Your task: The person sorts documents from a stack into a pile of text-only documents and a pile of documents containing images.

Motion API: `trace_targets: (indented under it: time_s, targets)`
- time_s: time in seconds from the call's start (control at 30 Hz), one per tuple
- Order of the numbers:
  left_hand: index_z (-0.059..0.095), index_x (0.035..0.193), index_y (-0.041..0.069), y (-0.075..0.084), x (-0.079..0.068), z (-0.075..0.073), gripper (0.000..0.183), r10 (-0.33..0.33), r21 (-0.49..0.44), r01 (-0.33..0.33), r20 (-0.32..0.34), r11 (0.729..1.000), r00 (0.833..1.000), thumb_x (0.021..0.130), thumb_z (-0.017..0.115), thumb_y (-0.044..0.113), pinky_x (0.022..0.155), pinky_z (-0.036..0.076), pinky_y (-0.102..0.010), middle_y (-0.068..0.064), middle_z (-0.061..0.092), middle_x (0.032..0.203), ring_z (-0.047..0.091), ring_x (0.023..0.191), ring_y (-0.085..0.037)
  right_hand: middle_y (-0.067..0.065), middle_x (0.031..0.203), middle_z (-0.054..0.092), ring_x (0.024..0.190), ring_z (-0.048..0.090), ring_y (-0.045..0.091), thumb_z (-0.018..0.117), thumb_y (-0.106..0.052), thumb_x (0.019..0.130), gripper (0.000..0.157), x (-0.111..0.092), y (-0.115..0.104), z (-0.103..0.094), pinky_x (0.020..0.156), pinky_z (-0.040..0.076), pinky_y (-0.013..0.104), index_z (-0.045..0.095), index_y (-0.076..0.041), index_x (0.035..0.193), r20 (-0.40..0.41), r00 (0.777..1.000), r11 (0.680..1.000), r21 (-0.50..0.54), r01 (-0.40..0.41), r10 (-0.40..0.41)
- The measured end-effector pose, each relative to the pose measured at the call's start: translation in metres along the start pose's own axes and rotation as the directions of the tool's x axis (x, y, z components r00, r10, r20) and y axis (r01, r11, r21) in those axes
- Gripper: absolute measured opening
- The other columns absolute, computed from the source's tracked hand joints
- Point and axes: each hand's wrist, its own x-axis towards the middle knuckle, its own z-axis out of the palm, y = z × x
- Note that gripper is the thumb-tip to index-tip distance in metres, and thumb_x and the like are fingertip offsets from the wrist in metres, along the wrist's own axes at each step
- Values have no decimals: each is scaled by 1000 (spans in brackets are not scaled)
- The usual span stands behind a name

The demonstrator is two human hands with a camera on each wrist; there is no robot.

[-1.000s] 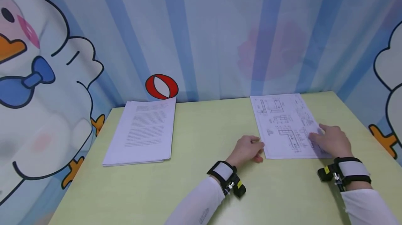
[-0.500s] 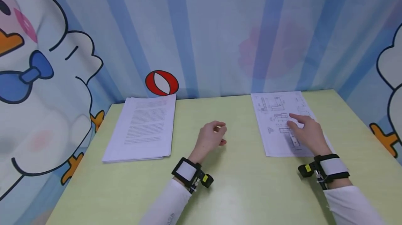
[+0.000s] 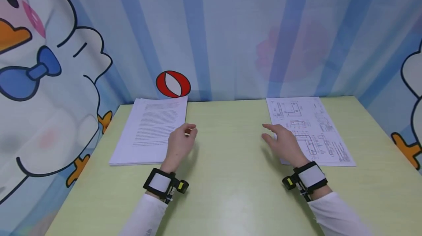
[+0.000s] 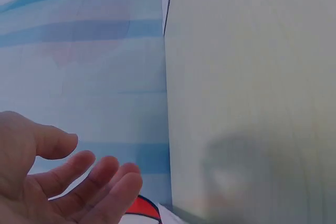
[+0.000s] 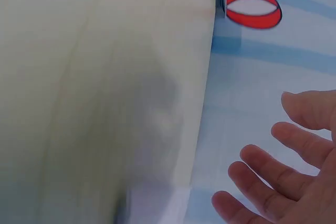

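Observation:
A stack of paper (image 3: pixel 155 126) printed with text lies on the left of the table. My left hand (image 3: pixel 180 142) is over the stack's right edge, fingers relaxed and holding nothing. On the right lie sheets with technical drawings (image 3: pixel 316 130). My right hand (image 3: pixel 285 142) hovers over the left edge of those drawings, its fingers spread toward the middle of the table. In the left wrist view the left hand (image 4: pixel 79 182) has loosely bent fingers and a bare palm. The right wrist view has the right hand (image 5: pixel 294 171) with fingers apart and nothing between them.
The pale yellow table (image 3: pixel 227 177) ends against a blue striped curtain (image 3: pixel 230 38) at the back. A red and white ball (image 3: pixel 173 84) is printed on the curtain behind the text stack. Cartoon ducks (image 3: pixel 49 119) are printed on the sides.
Both hands have moved left. The left hand left the drawings' edge and reached the text stack; the right hand passed from the drawings' right side to their left edge. The papers stay in place.

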Motion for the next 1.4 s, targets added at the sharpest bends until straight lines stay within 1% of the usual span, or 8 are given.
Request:
trace_targets:
  time_s: [0.3,0.53,0.7,0.93,1.1,1.17,1.23,1.4]
  targets:
    - [61,109,5,-60,9,-46,27,-33,83,39,-71,996,997,92,50,23,84,46,-43,-15,64,106,57,99,-28,17,122,56,105,53,27,54,-20,92,39,16,-34,47,84,46,43,49,-7,129,-49,997,991,115,71,-66]
    - [54,120,1,-94,8,-83,37,-129,195,129,-9,972,992,92,47,24,85,41,-53,-26,51,123,43,117,-40,18,117,59,100,56,24,54,-20,91,44,29,-61,77,80,50,39,45,-9,133,-47,997,969,238,63,-53]
    - [37,132,-6,-110,6,-103,53,-266,290,218,136,932,954,93,44,28,95,34,-58,-33,32,136,32,122,-46,16,131,50,115,47,27,53,-25,92,51,38,-78,98,91,44,44,38,-12,138,69,997,945,326,3,-27]
    - [19,138,-9,-116,6,-114,63,-353,350,270,199,897,914,94,41,29,101,20,-63,-37,11,143,12,129,-51,6,142,39,124,40,22,54,-31,91,55,51,-98,122,98,39,42,34,-17,141,206,978,893,435,-114,25]
    - [17,139,-9,-114,7,-113,64,-380,347,290,229,892,896,94,40,30,100,23,-64,-36,16,142,17,127,-51,9,143,37,124,40,22,52,-30,92,55,61,-109,139,99,39,39,33,-13,141,259,964,825,529,-198,65]
    - [17,139,-9,-116,7,-113,65,-382,348,290,235,892,894,93,41,31,99,24,-64,-36,18,141,19,126,-51,12,143,37,124,40,22,52,-29,92,57,62,-114,147,99,39,39,30,-12,142,306,948,776,577,-253,81]
    - [17,139,-10,-119,7,-112,65,-377,353,284,233,892,896,93,42,30,99,25,-63,-36,20,140,21,126,-51,16,141,38,122,42,23,53,-27,92,60,63,-120,154,97,41,38,26,-11,143,353,931,699,643,-313,92]
    - [13,140,-9,-118,9,-111,67,-364,365,273,208,890,908,93,42,30,98,25,-64,-38,18,140,21,125,-53,19,130,49,111,52,24,54,-19,90,67,62,-133,164,94,44,40,17,-4,144,421,903,450,793,-411,84]
